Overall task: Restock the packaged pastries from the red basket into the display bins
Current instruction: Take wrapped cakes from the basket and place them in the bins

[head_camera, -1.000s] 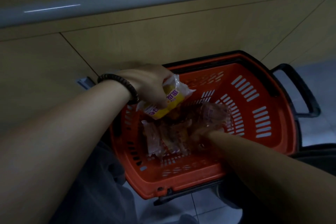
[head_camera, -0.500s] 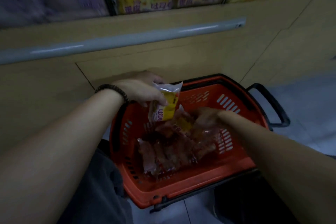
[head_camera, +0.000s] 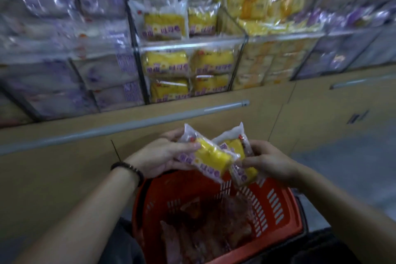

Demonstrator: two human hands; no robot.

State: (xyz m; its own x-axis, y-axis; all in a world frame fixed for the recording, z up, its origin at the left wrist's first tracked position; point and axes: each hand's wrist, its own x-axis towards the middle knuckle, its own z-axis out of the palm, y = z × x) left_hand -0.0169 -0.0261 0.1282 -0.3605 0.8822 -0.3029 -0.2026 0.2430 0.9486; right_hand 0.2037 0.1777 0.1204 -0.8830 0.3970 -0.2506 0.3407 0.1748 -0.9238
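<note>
Grey rail [head_camera: 150,121] runs below the stocked display bins [head_camera: 192,44].

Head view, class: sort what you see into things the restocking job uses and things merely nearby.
In the job:
left hand, holding front yellow packet
right hand, pinching rear yellow packet
red basket
packets in basket
yellow-pastry bin

Just nearby:
grey rail
wooden panel
beaded bracelet

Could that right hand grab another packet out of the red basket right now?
Likely not until it lets go: the right hand pinches a yellow pastry packet. The path itself looks free, since the red basket stands open-topped just below the hand, with the packets in it lying uncovered.
</note>
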